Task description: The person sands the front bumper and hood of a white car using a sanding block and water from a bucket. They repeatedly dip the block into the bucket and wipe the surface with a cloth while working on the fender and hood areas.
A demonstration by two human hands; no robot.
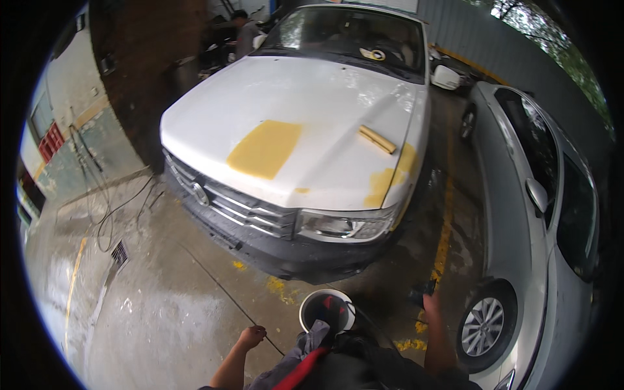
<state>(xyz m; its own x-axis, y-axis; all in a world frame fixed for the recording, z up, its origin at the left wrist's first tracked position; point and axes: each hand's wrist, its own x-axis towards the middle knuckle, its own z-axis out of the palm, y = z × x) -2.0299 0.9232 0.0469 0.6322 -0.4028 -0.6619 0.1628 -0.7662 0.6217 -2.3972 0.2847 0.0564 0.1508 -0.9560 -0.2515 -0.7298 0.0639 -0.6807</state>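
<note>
My left hand (252,336) hangs low with its fingers curled; what they hold, if anything, is hidden. Held out at the lower right, my right hand (430,302) is closed round a small dark object (421,292) whose kind I cannot make out. Between the hands, a white bucket (351,318) stands on the floor with dark contents and something red inside. Ahead is a white vehicle with a bonnet (325,97) bearing a yellow filler patch (266,149). More yellow filler (382,185) covers the corner above the headlight. A long tan block (377,139) lies on the bonnet.
A silver car (513,195) is parked close on the right, its front wheel (482,325) near my right arm. Hoses (104,201) trail down the left wall by a floor drain (119,252). Another person (247,34) is at the far left beyond the bonnet.
</note>
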